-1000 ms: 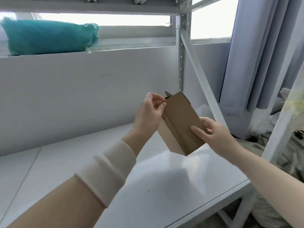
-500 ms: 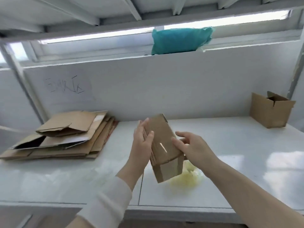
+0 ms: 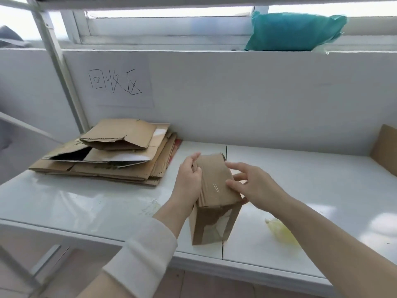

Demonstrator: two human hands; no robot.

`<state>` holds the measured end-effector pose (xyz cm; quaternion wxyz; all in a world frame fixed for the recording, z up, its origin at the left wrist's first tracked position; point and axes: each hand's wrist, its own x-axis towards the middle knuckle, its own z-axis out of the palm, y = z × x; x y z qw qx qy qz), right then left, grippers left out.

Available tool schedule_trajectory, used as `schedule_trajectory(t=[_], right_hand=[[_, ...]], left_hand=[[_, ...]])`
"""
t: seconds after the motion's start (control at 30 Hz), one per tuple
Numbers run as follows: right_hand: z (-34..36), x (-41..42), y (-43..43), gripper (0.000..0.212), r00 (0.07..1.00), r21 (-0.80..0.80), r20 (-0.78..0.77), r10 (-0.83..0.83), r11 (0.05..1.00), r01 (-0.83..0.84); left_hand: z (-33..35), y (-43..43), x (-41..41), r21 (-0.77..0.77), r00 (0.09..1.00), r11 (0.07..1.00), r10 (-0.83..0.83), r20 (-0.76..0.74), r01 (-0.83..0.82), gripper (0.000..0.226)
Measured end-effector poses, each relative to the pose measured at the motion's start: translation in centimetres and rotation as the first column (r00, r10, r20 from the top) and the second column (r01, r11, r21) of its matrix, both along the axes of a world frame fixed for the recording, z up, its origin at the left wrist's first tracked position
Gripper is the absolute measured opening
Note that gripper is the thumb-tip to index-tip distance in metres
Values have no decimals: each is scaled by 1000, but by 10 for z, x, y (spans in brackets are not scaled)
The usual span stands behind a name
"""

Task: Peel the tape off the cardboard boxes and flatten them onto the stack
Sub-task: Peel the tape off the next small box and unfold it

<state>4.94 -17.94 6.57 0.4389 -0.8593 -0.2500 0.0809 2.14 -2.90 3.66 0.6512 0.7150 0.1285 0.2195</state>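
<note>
Cardboard box (image 3: 214, 190) is hanging in mid-air between the 2 hands I am watching, just above the near part of the counter (image 3: 86, 201). It is to the right of the stack (image 3: 111, 160) of flattened cardboard and well apart from it. The left hand (image 3: 189, 179) is gripping the box's left edge, fingers and thumb curling round it. The right hand (image 3: 251, 183) is pinching the right edge, with the thumb on the broad face, at least 1 finger going behind and the index finger lying straight by the upper corner.

I am judging it light, since it is small, made of thin brown board and being carried by its edges alone. The panels are looking stiff but ready to fold at the creases, and the box is already half collapsed. Pressing it flat from both sides should be suiting it better than pulling. The surface is looking matt and dry, not slippery. The edges are offering the surest hold, as a grip in mid-panel would likely be buckling it. A thin glint (image 3: 215, 187) on the face may be leftover tape, but I cannot tell.

Its long axis is running away from me, with the far end pointing up toward the back wall and the near end dropping toward the counter's front edge. The broad face is facing up toward the camera.
</note>
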Motion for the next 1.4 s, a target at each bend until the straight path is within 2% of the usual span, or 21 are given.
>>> schedule_trajectory(t=[0.1, 0.17, 0.27, 0.47, 0.6, 0.67, 0.7, 0.77, 0.83, 0.9, 0.97, 1.03, 1.1, 1.17, 1.23, 1.3, 1.33, 1.4], right_hand=[[-8, -1, 7, 25, 961, -166, 275, -5, 985, 53], [-5, -3, 12, 23, 927, -251, 373, 42, 966, 57], [2, -3, 17, 20, 929, -284, 357, 95, 959, 10], [5, 5, 31, 8, 952, -249, 264, 154, 965, -87], [11, 11, 36, 12, 952, -353, 225, 207, 928, -119], [9, 12, 37, 22, 935, -366, 263, 239, 921, -133], [5, 11, 36, 26, 917, -333, 320, 239, 934, -128], [-8, 4, 30, 20, 836, -161, 519, 181, 981, -112], [-20, -7, 18, 17, 681, 9, 728, 81, 992, -127], [-30, -21, 3, 19, 540, 100, 842, -6, 985, -144], [-46, -38, -7, 13, 428, 128, 902, -50, 979, -156], [-74, -47, -11, 10, 385, 104, 922, -47, 986, -128], [-98, -48, -11, 16, 385, 65, 922, -36, 996, -64], [-106, -45, -6, 17, 427, 72, 903, -51, 997, -33], [-101, -46, 2, 17, 472, 85, 880, -62, 996, -29], [-98, -47, 10, 16, 505, 104, 860, -78, 994, -22], [-99, -49, 13, 14, 518, 112, 851, -88, 994, -17], [-104, -52, 17, 12, 521, 138, 846, -117, 990, -2]], left_hand=[[-7, 6, 3, 40, 999, 999, 0, -49, 2, 32], [-5, 9, 6, 79, 997, 996, -27, -76, 33, 33], [-7, 10, 8, 82, 995, 996, -40, -87, 47, 34], [-10, 12, 8, 87, 994, 996, -26, -107, 35, 35], [-11, 12, 9, 107, 993, 993, -37, -112, 49, 36], [-12, 13, 10, 118, 992, 991, -46, -115, 59, 36], [-12, 13, 10, 126, 991, 990, -46, -122, 61, 36], [-12, 15, 10, 166, 990, 984, -41, -135, 63, 38], [-11, 15, 9, 229, 986, 972, -20, -166, 58, 41], [-6, 12, 6, 303, 977, 952, 19, -210, 47, 47], [0, 9, 3, 387, 974, 922, 62, -216, 28, 48], [4, 7, 1, 467, 985, 884, 67, -156, 14, 48], [6, 8, -3, 545, 995, 837, 9, -103, 49, 47], [11, 9, -7, 618, 980, 761, -156, -120, 197, 41], [17, 12, -14, 700, 923, 605, -302, -239, 379, 31], [20, 16, -20, 731, 867, 468, -311, -390, 497, 55], [21, 17, -23, 729, 849, 435, -286, -444, 528, 69], [24, 15, -27, 739, 839, 397, -248, -484, 544, 82]])
